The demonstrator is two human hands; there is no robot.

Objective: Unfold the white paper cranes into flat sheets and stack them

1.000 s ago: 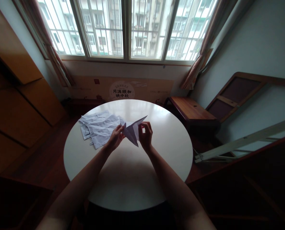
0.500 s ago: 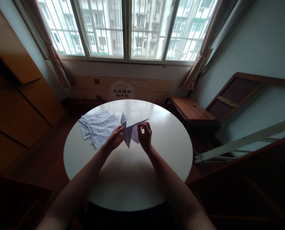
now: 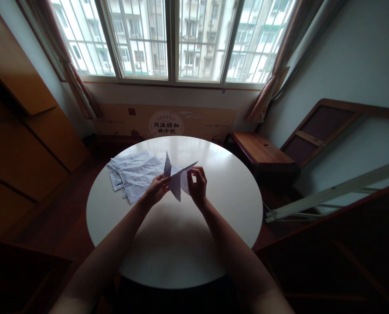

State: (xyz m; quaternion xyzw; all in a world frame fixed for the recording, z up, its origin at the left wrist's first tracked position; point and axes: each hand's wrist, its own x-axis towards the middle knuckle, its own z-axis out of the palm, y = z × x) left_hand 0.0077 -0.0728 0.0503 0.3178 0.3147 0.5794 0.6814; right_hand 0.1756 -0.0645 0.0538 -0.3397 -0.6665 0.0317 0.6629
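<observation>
A folded sheet of white paper (image 3: pixel 175 183), with several pointed flaps standing out, is held up over the round white table (image 3: pixel 178 244). My left hand (image 3: pixel 158 188) pinches its left side between thumb and fingers. On the right side, my right hand (image 3: pixel 198 183) has thumb and fingertips curled together on a flap of the paper. Just left of my left hand lies a loose pile of creased paper sheets (image 3: pixel 137 172) on the table.
A low wooden bench (image 3: pixel 261 148) stands beyond the table at the right, near a leaning wooden frame (image 3: pixel 315 131). Wooden cabinets (image 3: pixel 27 131) line the left. A printed cardboard panel (image 3: pixel 116 115) leans below the barred window (image 3: pixel 201 39).
The folded paper has turned a little in my hands: its right flap tip has swung left and its lower point has shifted right. Both hands stay nearly in place.
</observation>
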